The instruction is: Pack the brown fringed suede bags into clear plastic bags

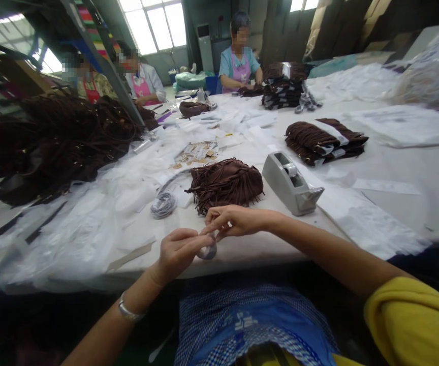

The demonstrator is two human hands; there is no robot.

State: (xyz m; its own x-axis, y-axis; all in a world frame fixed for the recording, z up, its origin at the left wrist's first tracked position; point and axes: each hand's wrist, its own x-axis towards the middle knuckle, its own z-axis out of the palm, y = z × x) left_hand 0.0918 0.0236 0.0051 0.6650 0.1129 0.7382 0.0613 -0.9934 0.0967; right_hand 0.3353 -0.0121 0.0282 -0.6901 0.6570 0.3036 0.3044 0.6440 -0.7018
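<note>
A small round greyish, shiny thing (207, 250) is pinched in my left hand (179, 250) just above the table's front edge. My right hand (237, 221) has its thumb and fingertips closed at the top of this same thing, touching the left fingertips. What exactly the thing is, I cannot make out. Right behind my hands lies a dark brown fringed bag (225, 184). A coil of grey cord (163, 205) rests to its left, and a grey tape dispenser (291, 183) stands to its right.
Brown fringed bags are stacked at right (324, 140) and farther back (283, 86). A large brown pile (55, 142) fills the left side, beside clear plastic bags (63, 244). Small tan tags (200, 152) lie mid-table. Several co-workers, one in a pink apron (241, 68), are behind the table.
</note>
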